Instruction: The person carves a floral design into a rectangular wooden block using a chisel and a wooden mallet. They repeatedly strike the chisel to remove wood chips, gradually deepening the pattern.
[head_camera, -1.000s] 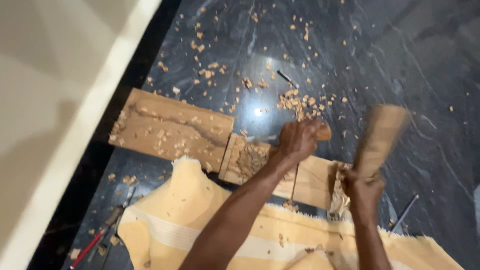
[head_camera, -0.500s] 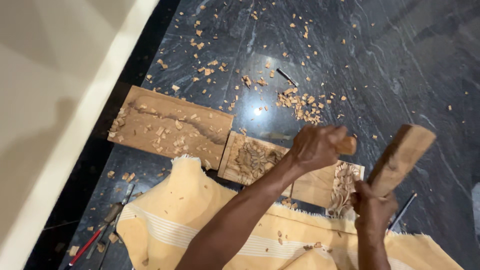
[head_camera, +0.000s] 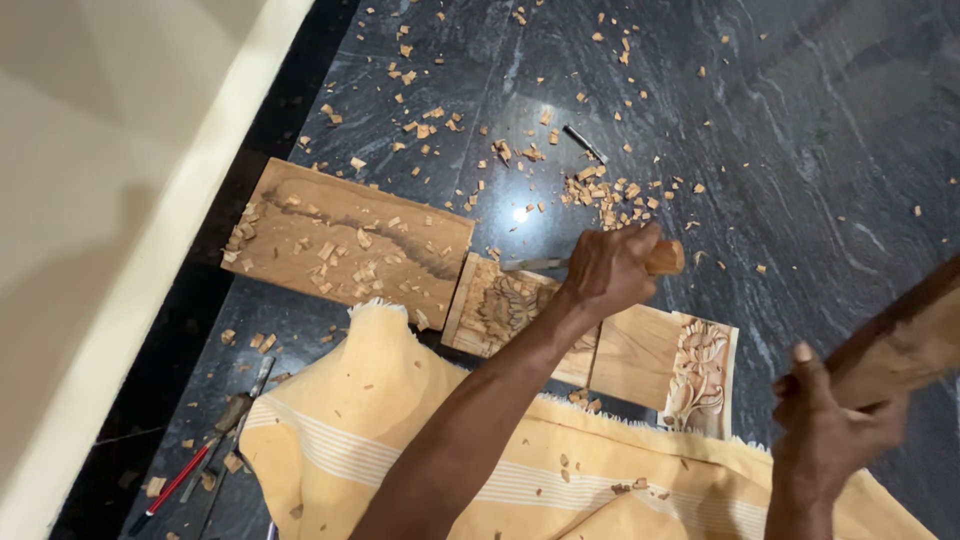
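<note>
Fingers of the left hand (head_camera: 608, 270) wrapped tight round the wooden handle of a chisel (head_camera: 600, 262), just right of centre frame; metal blade pointing left, tip over the carved panel (head_camera: 600, 345). Forearm running up from the bottom edge across a yellow cloth (head_camera: 350, 450) with pale stripes. Right hand (head_camera: 830, 430) at lower right, fingers clamped on a wooden mallet (head_camera: 905, 340), raised and tilted toward the right edge, well apart from the chisel. Carved panel lying flat on the dark stone floor (head_camera: 800, 130), centre to lower right, flower carving at each end, plain wood between. Touching its left end, a larger flat board (head_camera: 345, 240) littered with chips, angled toward upper left. Wood chips (head_camera: 600, 190) scattered over the floor above, thickest just above the left hand. Small metal tool (head_camera: 583, 143) lying alone near top centre. Red-handled tool (head_camera: 170, 487) and other tools at lower left beside the cloth. Pale wall (head_camera: 100, 200) filling the left side.
</note>
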